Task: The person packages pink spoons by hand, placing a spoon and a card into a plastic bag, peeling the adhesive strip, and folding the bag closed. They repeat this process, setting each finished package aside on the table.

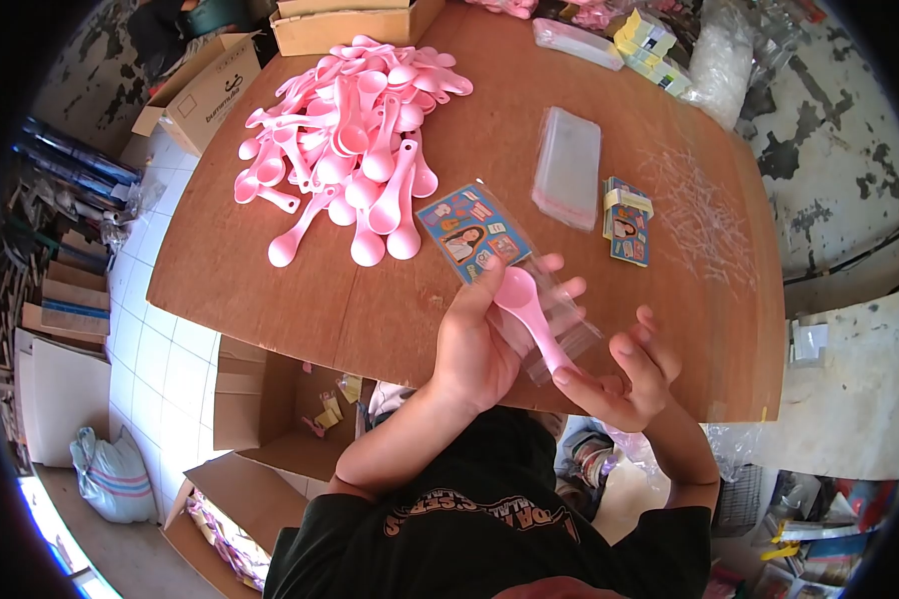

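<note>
Left hand (477, 344) clasps clear sleeve (567, 331) — right hand (626, 379) pinches smooth pink spoon (525, 304), seemingly half-inside.

Bright even daylight, soft shadows, strong fisheye warping, dark vignetted corners, sharp centre

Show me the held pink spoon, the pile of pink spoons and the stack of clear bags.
pink spoon (531, 314): head view, upper part of its handle.
pile of pink spoons (355, 140): head view, middle of the heap.
stack of clear bags (567, 168): head view, top bag's centre.
</note>
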`<move>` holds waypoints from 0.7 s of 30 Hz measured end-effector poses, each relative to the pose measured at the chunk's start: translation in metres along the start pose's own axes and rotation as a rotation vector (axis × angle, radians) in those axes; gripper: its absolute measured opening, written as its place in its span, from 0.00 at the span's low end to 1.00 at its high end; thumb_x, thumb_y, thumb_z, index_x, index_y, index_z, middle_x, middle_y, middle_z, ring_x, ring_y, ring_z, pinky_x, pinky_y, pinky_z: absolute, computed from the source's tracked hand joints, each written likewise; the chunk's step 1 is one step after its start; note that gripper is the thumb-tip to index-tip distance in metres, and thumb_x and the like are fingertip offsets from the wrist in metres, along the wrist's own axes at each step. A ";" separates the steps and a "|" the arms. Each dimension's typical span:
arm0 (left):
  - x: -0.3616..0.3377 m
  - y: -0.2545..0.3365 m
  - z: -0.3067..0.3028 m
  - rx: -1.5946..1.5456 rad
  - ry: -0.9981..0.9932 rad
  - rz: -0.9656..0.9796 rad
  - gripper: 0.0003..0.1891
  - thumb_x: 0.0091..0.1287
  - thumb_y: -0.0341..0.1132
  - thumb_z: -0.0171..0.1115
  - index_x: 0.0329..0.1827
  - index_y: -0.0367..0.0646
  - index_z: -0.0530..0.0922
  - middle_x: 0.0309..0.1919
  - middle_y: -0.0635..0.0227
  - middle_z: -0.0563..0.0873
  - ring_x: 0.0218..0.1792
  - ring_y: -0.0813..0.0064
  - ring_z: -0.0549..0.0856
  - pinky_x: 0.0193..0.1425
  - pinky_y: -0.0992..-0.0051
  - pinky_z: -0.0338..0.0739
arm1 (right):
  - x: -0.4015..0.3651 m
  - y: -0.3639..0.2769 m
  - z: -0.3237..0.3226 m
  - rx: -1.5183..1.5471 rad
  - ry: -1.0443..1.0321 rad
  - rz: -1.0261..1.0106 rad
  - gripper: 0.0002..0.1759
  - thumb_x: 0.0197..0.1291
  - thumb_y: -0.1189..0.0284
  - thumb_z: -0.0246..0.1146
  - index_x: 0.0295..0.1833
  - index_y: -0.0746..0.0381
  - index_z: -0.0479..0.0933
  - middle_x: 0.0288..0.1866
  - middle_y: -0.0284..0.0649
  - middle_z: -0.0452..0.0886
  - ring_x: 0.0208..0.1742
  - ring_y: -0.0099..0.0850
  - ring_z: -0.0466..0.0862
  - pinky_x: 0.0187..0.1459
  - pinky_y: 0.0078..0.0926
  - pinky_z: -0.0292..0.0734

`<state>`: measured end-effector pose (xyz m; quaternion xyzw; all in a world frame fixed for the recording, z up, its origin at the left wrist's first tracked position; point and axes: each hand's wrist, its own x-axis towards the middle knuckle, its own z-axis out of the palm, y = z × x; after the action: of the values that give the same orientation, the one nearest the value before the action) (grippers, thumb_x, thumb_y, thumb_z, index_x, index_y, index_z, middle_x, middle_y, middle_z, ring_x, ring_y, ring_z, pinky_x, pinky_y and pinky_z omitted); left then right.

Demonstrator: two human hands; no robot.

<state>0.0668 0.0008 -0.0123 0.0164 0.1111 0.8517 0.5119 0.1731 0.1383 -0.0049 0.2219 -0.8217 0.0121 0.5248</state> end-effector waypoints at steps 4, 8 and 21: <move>-0.002 -0.003 -0.003 0.106 0.024 0.036 0.27 0.74 0.50 0.43 0.59 0.32 0.69 0.55 0.53 0.78 0.57 0.58 0.78 0.61 0.60 0.74 | 0.019 0.006 -0.009 0.029 -0.244 -0.009 0.10 0.54 0.68 0.68 0.43 0.51 0.84 0.53 0.39 0.81 0.60 0.36 0.76 0.61 0.45 0.73; -0.001 0.000 -0.007 0.080 -0.078 0.028 0.26 0.73 0.50 0.46 0.60 0.34 0.67 0.56 0.53 0.78 0.56 0.58 0.79 0.61 0.59 0.75 | 0.029 0.008 -0.012 0.194 -0.357 -0.033 0.09 0.55 0.71 0.65 0.41 0.62 0.83 0.47 0.40 0.84 0.52 0.36 0.82 0.54 0.40 0.79; 0.006 0.004 -0.009 -0.019 0.171 0.236 0.19 0.72 0.48 0.52 0.55 0.43 0.71 0.47 0.58 0.81 0.49 0.61 0.82 0.55 0.58 0.77 | 0.026 0.004 -0.011 0.289 -0.335 0.074 0.08 0.44 0.75 0.72 0.32 0.60 0.81 0.45 0.37 0.83 0.48 0.36 0.82 0.48 0.35 0.80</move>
<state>0.0589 0.0025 -0.0203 -0.0481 0.1437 0.9052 0.3971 0.1718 0.1358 0.0235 0.2636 -0.8947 0.1118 0.3428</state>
